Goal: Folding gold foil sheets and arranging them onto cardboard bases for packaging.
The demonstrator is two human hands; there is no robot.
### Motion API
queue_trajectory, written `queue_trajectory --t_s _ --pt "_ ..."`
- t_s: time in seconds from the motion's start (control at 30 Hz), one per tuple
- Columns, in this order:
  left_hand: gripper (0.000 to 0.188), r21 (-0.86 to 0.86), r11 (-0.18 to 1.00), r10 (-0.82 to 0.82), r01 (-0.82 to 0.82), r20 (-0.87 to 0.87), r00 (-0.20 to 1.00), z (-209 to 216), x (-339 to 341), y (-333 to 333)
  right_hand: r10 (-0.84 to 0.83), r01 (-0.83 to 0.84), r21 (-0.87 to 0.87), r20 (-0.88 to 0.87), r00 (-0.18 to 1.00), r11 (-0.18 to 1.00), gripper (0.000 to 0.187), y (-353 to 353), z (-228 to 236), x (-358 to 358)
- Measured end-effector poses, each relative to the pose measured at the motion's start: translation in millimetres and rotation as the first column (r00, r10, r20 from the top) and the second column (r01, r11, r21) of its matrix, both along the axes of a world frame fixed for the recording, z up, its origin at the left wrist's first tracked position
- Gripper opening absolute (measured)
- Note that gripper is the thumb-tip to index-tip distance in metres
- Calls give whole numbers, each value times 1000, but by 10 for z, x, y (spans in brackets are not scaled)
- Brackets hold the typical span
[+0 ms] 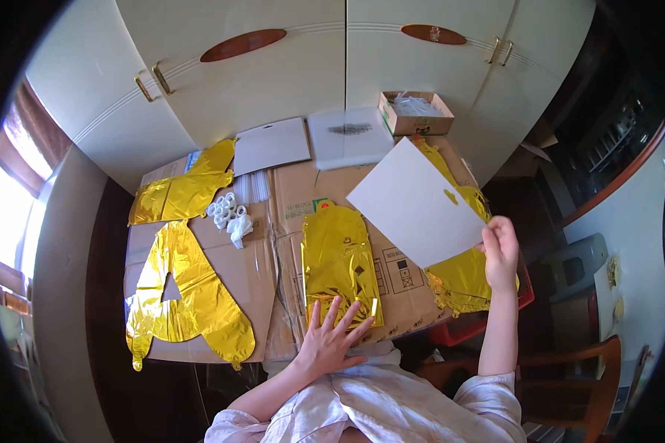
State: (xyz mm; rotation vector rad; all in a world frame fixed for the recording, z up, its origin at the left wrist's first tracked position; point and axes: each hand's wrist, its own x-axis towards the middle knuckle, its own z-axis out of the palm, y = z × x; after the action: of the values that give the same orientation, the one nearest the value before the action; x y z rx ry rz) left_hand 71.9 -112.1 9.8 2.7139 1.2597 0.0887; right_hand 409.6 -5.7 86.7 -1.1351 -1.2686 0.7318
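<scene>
My left hand (336, 336) lies with fingers spread on the near end of a folded gold foil balloon (336, 251) at the table's middle. In my right hand (500, 247) is a white card (414, 207) with a small hanging hole, pinched by its right corner and tilted. It partly covers more gold foil balloons (462, 288) at the right side. An A-shaped gold foil balloon (222, 310) lies flat at the near left, and another gold foil balloon (177, 196) is behind it.
White tape-like rings (227, 210) sit in a cluster left of centre, beside clear straws (252, 187). A stack of white cards (272, 148), clear plastic bags (349, 151) and an open box (417, 113) line the back. Cardboard (284, 258) covers the table. A wooden chair (606, 369) stands at the right.
</scene>
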Motion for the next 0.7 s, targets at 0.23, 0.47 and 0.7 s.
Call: queue_trajectory --t_s 0.23,0.47,0.7 --pt "93 82 997 -12 6 69 998 99 -36 2 50 -129 290 264 963 948 10 -694 -77 -262" --pt "53 -803 552 807 226 582 96 -302 -628 -429 56 -505 444 708 704 740 8 -1380 -92 -520" --pt "60 -878 423 898 223 438 22 66 -757 -447 82 -678 350 851 518 646 20 -1614 -704 -703"
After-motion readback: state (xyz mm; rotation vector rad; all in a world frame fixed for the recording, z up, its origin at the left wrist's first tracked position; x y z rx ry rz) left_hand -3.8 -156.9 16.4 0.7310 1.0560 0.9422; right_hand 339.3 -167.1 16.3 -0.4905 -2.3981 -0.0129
